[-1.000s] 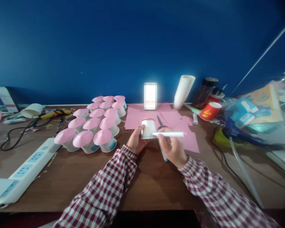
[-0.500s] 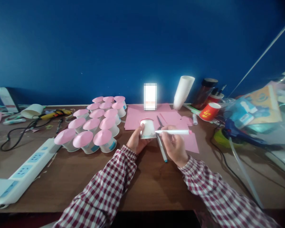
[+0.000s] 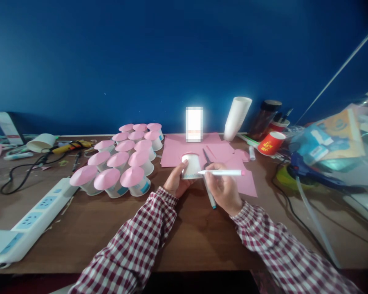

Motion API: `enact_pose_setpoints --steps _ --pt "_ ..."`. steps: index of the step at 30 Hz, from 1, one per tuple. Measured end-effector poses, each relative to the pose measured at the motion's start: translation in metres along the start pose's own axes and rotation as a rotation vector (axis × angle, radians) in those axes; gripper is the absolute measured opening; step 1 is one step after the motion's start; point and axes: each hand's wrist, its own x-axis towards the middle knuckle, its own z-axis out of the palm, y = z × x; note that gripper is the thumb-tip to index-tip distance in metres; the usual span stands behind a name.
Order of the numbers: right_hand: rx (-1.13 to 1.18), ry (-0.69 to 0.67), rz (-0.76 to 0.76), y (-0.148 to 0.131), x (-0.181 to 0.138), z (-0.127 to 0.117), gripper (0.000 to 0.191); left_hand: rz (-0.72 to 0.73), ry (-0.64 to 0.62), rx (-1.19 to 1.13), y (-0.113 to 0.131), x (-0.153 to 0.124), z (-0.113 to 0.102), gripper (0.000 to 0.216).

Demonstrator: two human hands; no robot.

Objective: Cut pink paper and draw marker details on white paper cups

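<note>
Low on the left of the frame, a white power strip [image 3: 41, 212] slants across a brown table [image 3: 187, 237], below clustered cups topped with pink paper [image 3: 118, 159]. At center, a person's left hand [image 3: 177, 180] grips a paper cup [image 3: 191, 165] by its left side, thumb against the wall, other fingers mostly hidden; the wider end, banded with blue marks, faces the bottom of the frame. Between the hands lies a teal-ended marker [image 3: 211, 196]. To its right, the right hand [image 3: 223, 188] pinches a white pen [image 3: 225, 172] between thumb and fingers. Held nearly level, the pen points left at the cup's lower right wall, its long axis roughly square to the cup's; whether they touch cannot be told. Tabletop stretches from both hands to the near edge at bottom center; pink sheets [image 3: 218, 143] lie beyond, a red cup [image 3: 268, 145] farther right.
</note>
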Motion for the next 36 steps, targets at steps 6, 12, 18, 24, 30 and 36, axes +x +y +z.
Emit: enact_pose_setpoints --steps 6,12,18,24,30,36 --pt "-0.012 -0.005 -0.018 -0.0015 0.0009 -0.0003 0.011 -0.003 0.000 -0.013 0.0002 0.0001 0.0002 0.024" --pt "-0.015 -0.026 -0.022 -0.0020 0.0007 0.0003 0.011 -0.006 0.002 0.003 -0.0001 0.0001 0.0004 0.027" --pt "-0.014 -0.016 -0.005 0.0023 0.0008 -0.0006 0.011 0.001 -0.006 -0.004 0.0005 -0.0007 0.0029 0.028" --pt "0.034 0.040 0.008 0.0048 0.0002 -0.0006 0.012 -0.005 -0.003 -0.029 0.0009 -0.0010 0.0018 0.026" --pt "0.023 -0.011 -0.019 0.0038 -0.0012 0.0001 0.011 -0.001 -0.017 0.007 0.0000 0.0007 -0.0003 0.030" --pt "0.020 -0.017 -0.028 0.0067 -0.0018 0.0008 0.008 0.002 -0.003 -0.006 0.0005 0.0008 0.0001 0.031"
